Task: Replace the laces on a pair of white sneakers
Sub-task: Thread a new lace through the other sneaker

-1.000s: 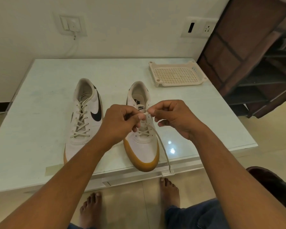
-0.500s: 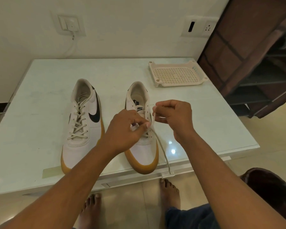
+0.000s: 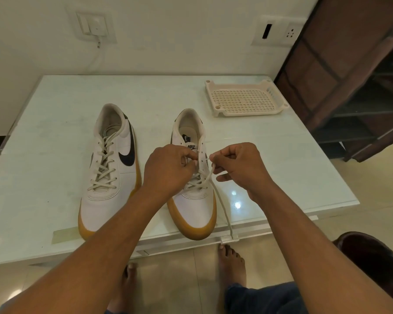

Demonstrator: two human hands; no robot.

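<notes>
Half-laced sneaker (image 3: 196, 207), toe toward me near table (image 3: 55, 159) edge: my left grip (image 3: 168, 171) pinches the lace (image 3: 221, 203) at an upper eyelet, my right grip (image 3: 238, 166) pinches its slack taut, apparently for threading

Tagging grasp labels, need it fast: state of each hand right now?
Left hand: closed, pinching the lace at the sneaker eyelets.
Right hand: closed, pinching the same lace.
</notes>
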